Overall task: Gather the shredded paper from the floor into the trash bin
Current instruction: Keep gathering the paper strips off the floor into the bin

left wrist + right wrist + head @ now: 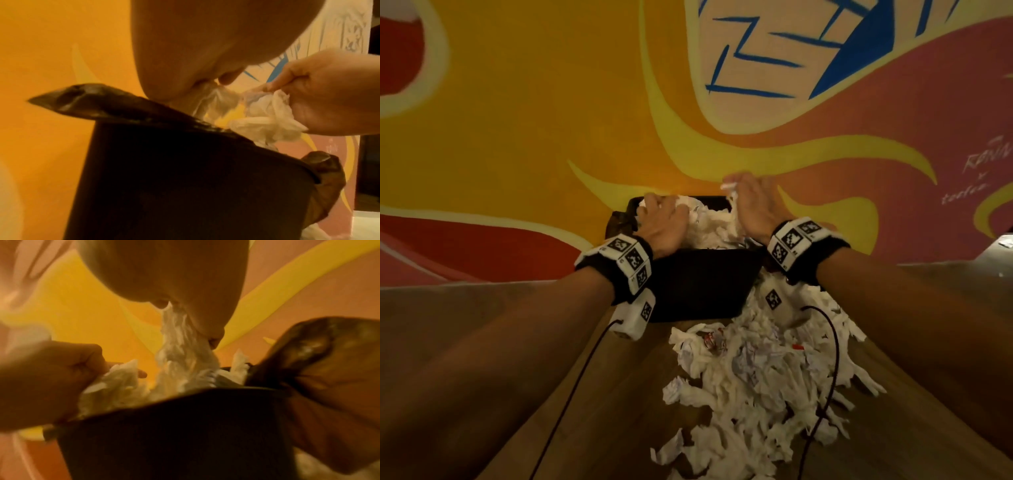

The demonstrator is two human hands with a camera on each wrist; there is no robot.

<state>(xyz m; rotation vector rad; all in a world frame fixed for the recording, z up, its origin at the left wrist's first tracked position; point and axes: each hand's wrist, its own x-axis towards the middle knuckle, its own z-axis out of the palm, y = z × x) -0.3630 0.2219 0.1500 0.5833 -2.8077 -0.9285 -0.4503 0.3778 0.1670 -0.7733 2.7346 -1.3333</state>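
A black trash bin [698, 284] stands on the wooden floor against the painted wall, with white shredded paper [710, 226] heaped in its mouth. My left hand [661, 217] is over the bin's left side, its fingers curled on a wad of paper [213, 99]. My right hand [748, 204] is above the bin's right rim, gripping a hanging bunch of paper [180, 344]. In the left wrist view the right hand [329, 94] clutches a crumpled wad [267, 118] just over the bin's rim [164, 113]. A large pile of shredded paper [756, 383] lies on the floor in front of the bin.
Dark bin-liner plastic [320, 378] bunches out at the bin's corners. Black wrist-camera cables [832, 359] trail over the floor pile. The yellow, red and pink mural wall [551, 120] is directly behind the bin. A grey ledge [996, 253] shows at the far right.
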